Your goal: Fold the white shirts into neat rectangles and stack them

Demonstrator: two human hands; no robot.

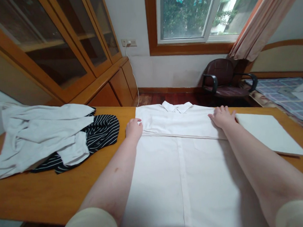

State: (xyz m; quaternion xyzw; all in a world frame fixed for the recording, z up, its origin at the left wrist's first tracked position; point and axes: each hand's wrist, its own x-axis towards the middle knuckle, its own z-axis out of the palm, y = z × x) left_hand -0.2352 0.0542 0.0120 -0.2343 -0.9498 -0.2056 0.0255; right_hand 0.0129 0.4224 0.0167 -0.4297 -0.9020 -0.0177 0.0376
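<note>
A white collared shirt (pixel 158 175) lies front up on the table, its button placket running down the middle. Across its upper part lies a folded white band of cloth, below the collar (pixel 176 107) at the far edge. My left hand (pixel 134 129) is at the shirt's left edge near the shoulder, fingers curled in around the cloth; its fingertips are partly hidden. On the opposite shoulder my right hand (pixel 221 117) rests palm down, fingers spread, pressing on the fabric. Just right of that hand is a flat white board-like item (pixel 270 131).
A rumpled white garment (pixel 38 130) and a black striped garment (pixel 106 130) lie on the left of the wooden table (pixel 43 197). Beyond it stand a glass-door cabinet (pixel 91 72), an office chair (pixel 220 74) and a bed (pixel 290 90) under a window (pixel 183 18).
</note>
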